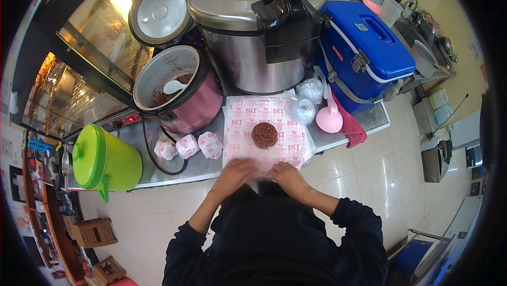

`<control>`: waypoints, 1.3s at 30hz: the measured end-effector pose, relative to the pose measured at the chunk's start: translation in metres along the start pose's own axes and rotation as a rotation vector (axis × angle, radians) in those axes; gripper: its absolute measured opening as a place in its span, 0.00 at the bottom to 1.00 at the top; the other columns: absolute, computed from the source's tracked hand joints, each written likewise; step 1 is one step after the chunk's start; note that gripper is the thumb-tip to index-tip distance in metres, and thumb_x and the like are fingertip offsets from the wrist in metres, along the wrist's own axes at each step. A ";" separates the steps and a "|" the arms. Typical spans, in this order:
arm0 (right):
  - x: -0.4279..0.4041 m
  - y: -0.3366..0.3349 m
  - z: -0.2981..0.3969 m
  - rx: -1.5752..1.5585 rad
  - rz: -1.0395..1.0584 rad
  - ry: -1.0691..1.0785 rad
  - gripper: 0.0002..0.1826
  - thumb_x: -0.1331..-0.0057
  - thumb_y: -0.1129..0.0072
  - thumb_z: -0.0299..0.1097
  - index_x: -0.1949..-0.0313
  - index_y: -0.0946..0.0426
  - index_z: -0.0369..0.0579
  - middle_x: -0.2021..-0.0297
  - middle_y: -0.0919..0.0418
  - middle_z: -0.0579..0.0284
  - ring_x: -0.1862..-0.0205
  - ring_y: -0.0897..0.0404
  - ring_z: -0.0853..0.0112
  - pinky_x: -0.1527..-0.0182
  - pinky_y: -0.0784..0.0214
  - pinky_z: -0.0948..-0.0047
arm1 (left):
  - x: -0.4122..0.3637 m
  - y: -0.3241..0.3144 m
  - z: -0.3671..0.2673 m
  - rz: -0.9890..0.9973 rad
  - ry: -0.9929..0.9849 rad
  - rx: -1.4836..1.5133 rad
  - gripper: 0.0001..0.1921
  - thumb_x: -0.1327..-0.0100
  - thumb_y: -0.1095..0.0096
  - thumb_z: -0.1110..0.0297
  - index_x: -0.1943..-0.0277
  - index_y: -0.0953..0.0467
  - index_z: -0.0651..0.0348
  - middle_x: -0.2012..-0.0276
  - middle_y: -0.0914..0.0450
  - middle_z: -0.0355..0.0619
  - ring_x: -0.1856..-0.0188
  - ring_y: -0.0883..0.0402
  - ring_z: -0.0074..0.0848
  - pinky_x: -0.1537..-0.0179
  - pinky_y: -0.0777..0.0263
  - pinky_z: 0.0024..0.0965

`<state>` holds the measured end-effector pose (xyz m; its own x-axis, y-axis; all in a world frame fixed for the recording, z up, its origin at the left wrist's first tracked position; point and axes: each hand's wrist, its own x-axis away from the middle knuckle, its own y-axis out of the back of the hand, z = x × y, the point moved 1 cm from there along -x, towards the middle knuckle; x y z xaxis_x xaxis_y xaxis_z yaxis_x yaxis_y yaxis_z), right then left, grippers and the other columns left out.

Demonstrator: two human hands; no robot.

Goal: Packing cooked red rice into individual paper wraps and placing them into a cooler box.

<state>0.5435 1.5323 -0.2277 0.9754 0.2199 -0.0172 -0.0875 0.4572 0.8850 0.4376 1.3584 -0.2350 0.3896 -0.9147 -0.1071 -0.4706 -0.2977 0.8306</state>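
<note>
A domed mound of reddish-brown cooked rice (264,135) sits on printed wrapping paper (241,117), which lies in layers on the metal counter. My left hand (241,171) is at the paper's near left edge, and my right hand (286,173) is at its near edge, right of the left one. Both have curled fingers at the paper; whether they pinch it cannot be told. Several wrapped rice balls (186,146) stand left of the paper. An open pink rice cooker (194,107) holds brown rice and a white scoop (174,86). Clear plastic bowls (303,111) and a pink ladle (329,119) lie to the right.
A large steel rice cooker (253,60) stands behind the paper, beside a blue cooler box (368,44). On the left are a green lidded jug (115,163), a lit glass display cabinet (103,36) and a black cable (152,155). A red cloth (351,125) hangs over the counter's edge.
</note>
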 end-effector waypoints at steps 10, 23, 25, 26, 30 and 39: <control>-0.014 0.048 0.013 0.066 0.020 -0.095 0.21 0.54 0.53 0.19 0.57 0.29 0.44 0.72 0.26 0.51 0.67 0.26 0.57 0.65 0.33 0.62 | -0.012 0.023 -0.006 -0.034 -0.015 -0.132 0.09 0.44 0.47 0.67 0.62 0.23 0.57 0.59 0.23 0.41 0.54 0.26 0.30 0.50 0.37 0.33; -0.034 0.058 -0.018 -0.349 -0.101 -0.083 0.12 0.53 0.47 0.20 0.66 0.24 0.43 0.80 0.24 0.52 0.74 0.22 0.62 0.70 0.32 0.68 | -0.030 0.031 -0.014 -0.169 0.013 0.009 0.09 0.45 0.43 0.64 0.65 0.23 0.58 0.65 0.21 0.42 0.59 0.25 0.32 0.53 0.37 0.34; -0.036 0.059 -0.020 -0.393 -0.085 -0.076 0.11 0.53 0.46 0.21 0.67 0.24 0.44 0.81 0.24 0.53 0.75 0.23 0.63 0.70 0.32 0.69 | -0.033 0.030 -0.014 -0.170 0.035 0.019 0.08 0.45 0.43 0.65 0.65 0.23 0.58 0.67 0.21 0.42 0.61 0.24 0.32 0.53 0.37 0.34; -0.037 0.060 -0.021 -0.397 -0.066 -0.081 0.12 0.54 0.45 0.21 0.68 0.24 0.44 0.80 0.23 0.54 0.75 0.23 0.64 0.70 0.33 0.70 | -0.033 0.031 -0.015 -0.170 0.037 0.022 0.08 0.45 0.43 0.65 0.65 0.23 0.58 0.67 0.21 0.42 0.61 0.24 0.32 0.53 0.37 0.34; -0.039 0.056 -0.028 -0.458 -0.025 -0.088 0.12 0.57 0.42 0.21 0.68 0.24 0.43 0.81 0.24 0.54 0.76 0.23 0.65 0.71 0.34 0.71 | -0.036 0.033 -0.018 -0.158 0.032 0.055 0.07 0.45 0.43 0.66 0.66 0.23 0.57 0.68 0.21 0.41 0.62 0.24 0.31 0.52 0.38 0.34; -0.042 0.062 -0.027 -0.503 0.054 -0.185 0.16 0.61 0.35 0.31 0.70 0.24 0.43 0.79 0.24 0.54 0.73 0.24 0.63 0.69 0.34 0.69 | -0.032 0.027 -0.006 -0.109 0.084 -0.006 0.06 0.47 0.42 0.66 0.67 0.23 0.56 0.68 0.21 0.40 0.62 0.25 0.28 0.51 0.40 0.34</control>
<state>0.4914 1.5748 -0.1851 0.9821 0.1198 0.1453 -0.1807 0.8159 0.5492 0.4177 1.3814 -0.2058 0.5037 -0.8506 -0.1511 -0.4169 -0.3925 0.8198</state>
